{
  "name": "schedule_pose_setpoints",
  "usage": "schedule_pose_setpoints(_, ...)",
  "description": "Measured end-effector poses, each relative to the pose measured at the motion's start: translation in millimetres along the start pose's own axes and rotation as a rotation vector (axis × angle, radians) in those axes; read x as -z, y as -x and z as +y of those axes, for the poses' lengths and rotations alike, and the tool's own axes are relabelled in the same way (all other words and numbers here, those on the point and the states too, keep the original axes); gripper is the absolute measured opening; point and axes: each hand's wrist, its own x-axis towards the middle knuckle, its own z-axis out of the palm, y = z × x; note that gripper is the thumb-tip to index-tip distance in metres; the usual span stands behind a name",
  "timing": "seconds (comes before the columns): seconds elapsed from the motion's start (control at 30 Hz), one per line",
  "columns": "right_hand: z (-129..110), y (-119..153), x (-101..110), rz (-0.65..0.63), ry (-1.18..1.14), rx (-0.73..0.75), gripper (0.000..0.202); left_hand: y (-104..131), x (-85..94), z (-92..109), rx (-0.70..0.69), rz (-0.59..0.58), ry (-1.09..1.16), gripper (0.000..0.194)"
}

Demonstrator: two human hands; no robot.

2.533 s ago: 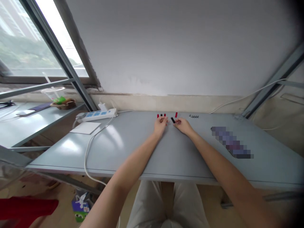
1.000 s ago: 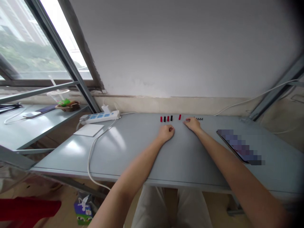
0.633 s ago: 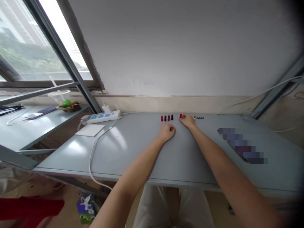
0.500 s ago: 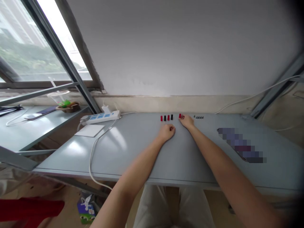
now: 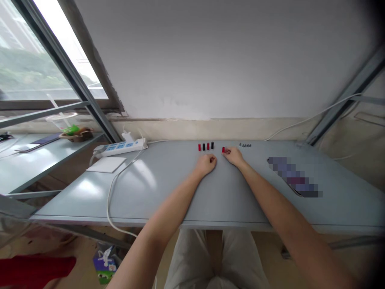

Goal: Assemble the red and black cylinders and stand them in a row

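Between the fingertips of my right hand (image 5: 234,155) is a small red cylinder (image 5: 223,149), held upright just above or on the desk. My left hand (image 5: 207,163) rests on the desk with its fingers curled; whatever may be inside it is hidden. Beyond the left hand stands a row of similar pieces: a red cylinder (image 5: 199,147), a black cylinder (image 5: 203,147), another red one (image 5: 208,146) and another black one (image 5: 212,145). To the right of my right hand lie several tiny grey pieces (image 5: 246,145), too small to name.
On the grey desk (image 5: 168,200), a white power strip (image 5: 123,147) and a white flat square (image 5: 106,164) sit at left, with a cable (image 5: 110,192) trailing over the front edge. A blurred-out phone-like slab (image 5: 293,178) lies at right. The wall (image 5: 210,72) closes the back.
My right hand has drawn the red cylinder slightly towards me, away from the line of the row. My left hand keeps its curled pose. The whole view has shifted a little.
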Motion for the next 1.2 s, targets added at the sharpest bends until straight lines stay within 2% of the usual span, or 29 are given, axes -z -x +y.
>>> schedule_pose_setpoints(0.2,-13,8,-6,-0.193,-0.163,0.185,0.014,-2,-4.1,-4,-0.035,0.122,0.078,0.035)
schedule_pose_setpoints(0.4,-22,11,-12,-0.259,-0.228,0.26,0.014,-4,-6.4,-9,-0.036,0.205,0.097,0.021)
schedule_pose_setpoints(0.6,-22,15,7,-0.204,-0.016,0.355,0.022,-5,-6.4,-10,0.02,0.249,0.121,0.016)
schedule_pose_setpoints(0.73,-20,15,18,-0.147,0.14,0.329,0.017,-6,-5.9,-7,0.064,0.282,0.205,0.012)
schedule_pose_setpoints(0.87,-16,14,19,-0.108,0.251,0.282,0.02,-6,-5.0,-3,0.077,0.294,0.321,0.011)
schedule_pose_setpoints(1.0,-13,14,17,-0.084,0.291,0.254,0.022,-6,-4.8,-1,0.082,0.308,0.347,0.009)
schedule_pose_setpoints(1.2,-15,15,19,-0.049,0.349,0.28,0.025,-5,-5.1,0,0.082,0.284,0.378,0.008)
